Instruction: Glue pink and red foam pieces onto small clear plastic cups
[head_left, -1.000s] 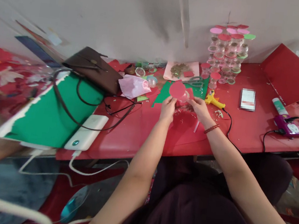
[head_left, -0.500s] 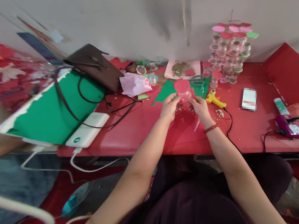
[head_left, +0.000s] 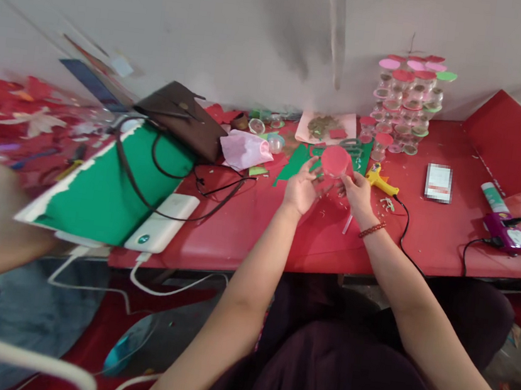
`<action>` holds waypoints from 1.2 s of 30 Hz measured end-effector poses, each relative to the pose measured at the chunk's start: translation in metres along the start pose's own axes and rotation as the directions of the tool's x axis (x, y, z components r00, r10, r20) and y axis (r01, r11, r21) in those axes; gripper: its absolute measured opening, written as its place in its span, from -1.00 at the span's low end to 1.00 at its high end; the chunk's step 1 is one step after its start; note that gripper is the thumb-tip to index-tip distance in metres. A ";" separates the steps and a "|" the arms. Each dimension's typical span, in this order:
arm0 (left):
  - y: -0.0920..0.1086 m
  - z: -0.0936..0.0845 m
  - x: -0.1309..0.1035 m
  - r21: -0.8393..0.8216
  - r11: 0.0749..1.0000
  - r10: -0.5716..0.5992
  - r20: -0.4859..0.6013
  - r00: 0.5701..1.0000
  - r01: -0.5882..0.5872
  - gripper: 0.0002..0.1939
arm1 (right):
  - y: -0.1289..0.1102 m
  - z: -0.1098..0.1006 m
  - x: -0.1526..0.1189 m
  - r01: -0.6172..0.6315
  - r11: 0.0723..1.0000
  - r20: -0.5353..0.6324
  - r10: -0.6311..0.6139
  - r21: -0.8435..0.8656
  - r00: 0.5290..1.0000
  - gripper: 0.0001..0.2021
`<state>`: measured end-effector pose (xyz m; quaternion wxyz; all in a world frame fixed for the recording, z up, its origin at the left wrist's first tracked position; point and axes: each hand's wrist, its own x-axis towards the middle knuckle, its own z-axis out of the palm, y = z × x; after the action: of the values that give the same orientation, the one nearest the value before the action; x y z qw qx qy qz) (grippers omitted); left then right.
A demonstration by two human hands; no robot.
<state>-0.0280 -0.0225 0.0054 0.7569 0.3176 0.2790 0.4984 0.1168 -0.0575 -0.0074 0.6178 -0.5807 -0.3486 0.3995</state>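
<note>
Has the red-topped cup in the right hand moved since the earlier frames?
Yes, the cup has shifted right, closer to the yellow glue gun on the table.

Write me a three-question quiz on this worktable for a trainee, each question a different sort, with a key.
1. The left hand is:
A) gripping the glue gun
B) open, fingers spread
C) closed on the power bank
2. True or false: the brown leather bag lies left of the yellow plastic glue gun.
3. Fill in the colour: the right hand holds up a piece with a flat, round ____ paper disc.

Key: 1 B; 2 true; 3 red.
</note>
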 end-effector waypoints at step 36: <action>0.012 -0.007 0.001 -0.397 0.913 -0.013 -0.267 0.964 -0.098 -0.82 | -0.050 -0.001 0.157 0.432 -0.111 0.429 0.053 -0.895 0.902 -0.54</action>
<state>-0.0399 -0.0169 0.0101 0.7511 0.0902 0.2607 0.5998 0.1909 0.0829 0.0374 -0.0249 -0.7089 -0.7049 0.0089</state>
